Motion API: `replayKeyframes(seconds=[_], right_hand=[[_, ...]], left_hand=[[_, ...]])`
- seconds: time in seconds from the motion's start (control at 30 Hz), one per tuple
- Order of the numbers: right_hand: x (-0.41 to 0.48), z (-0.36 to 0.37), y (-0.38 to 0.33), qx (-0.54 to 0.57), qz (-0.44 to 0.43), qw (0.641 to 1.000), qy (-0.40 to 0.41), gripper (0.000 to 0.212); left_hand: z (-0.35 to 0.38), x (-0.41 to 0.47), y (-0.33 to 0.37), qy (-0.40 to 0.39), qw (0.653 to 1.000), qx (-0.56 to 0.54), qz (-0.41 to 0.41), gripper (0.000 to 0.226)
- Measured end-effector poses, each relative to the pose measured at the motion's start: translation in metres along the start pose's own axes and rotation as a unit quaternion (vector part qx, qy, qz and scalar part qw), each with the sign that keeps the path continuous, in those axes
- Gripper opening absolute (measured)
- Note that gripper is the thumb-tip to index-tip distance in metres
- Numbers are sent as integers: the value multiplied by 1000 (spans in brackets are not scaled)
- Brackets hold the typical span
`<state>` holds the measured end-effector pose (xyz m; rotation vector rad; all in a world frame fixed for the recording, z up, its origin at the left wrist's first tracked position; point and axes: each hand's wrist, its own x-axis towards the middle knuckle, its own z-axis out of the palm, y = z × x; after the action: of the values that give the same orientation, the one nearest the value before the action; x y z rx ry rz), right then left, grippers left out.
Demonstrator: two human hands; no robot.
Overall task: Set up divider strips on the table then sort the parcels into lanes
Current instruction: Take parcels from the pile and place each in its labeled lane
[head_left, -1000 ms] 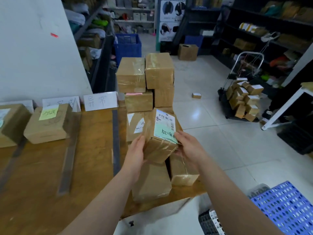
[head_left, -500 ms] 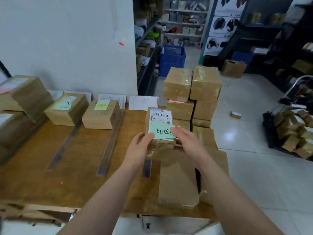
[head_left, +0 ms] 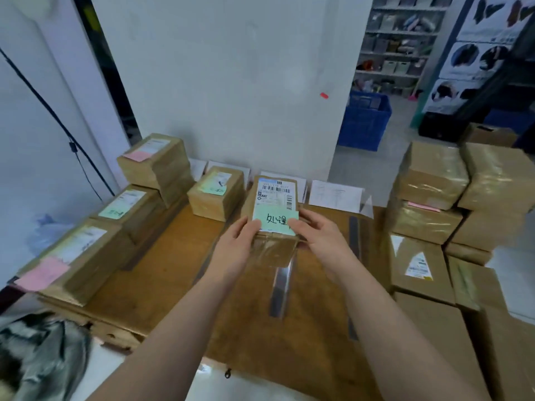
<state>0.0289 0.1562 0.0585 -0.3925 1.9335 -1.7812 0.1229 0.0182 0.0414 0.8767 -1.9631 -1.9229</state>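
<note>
Both hands hold one brown parcel (head_left: pixel 273 247) above the middle of the wooden table (head_left: pixel 162 273). It bears a barcode label and a green handwritten note (head_left: pixel 275 222). My left hand (head_left: pixel 236 250) grips its left side, thumb on the note. My right hand (head_left: pixel 322 241) grips its right side. Grey divider strips (head_left: pixel 280 287) lie lengthwise on the table; another divider strip (head_left: pixel 353 247) is to the right. A parcel with a green note (head_left: pixel 215 196) sits at the back of a lane. Folded white lane cards (head_left: pixel 335 193) stand along the wall.
Several labelled parcels (head_left: pixel 121 209) are stacked on the table's left side, some with pink notes. A tall pile of brown parcels (head_left: pixel 451 215) fills the right edge. A blue crate (head_left: pixel 364 120) and shelving stand behind on the right. A dark bundle (head_left: pixel 37 357) lies bottom left.
The view has swung left from the right-hand pile to the table's lanes. Both hands carried the green-noted parcel leftward over the table's middle, keeping their hold.
</note>
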Motion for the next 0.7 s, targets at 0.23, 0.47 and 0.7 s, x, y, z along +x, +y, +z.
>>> replayKeyframes(seconds=[0.23, 0.47, 0.7], right_hand=[[42, 127, 1, 18, 24, 1000, -7, 35], [83, 199, 19, 25, 82, 996, -7, 49], [122, 233, 41, 7, 107, 994, -15, 41]], left_hand=[[-125, 51, -4, -6, 999, 47, -16, 62], [-193, 96, -17, -36, 995, 69, -56, 36], [-218, 132, -35, -46, 993, 75, -83, 42]])
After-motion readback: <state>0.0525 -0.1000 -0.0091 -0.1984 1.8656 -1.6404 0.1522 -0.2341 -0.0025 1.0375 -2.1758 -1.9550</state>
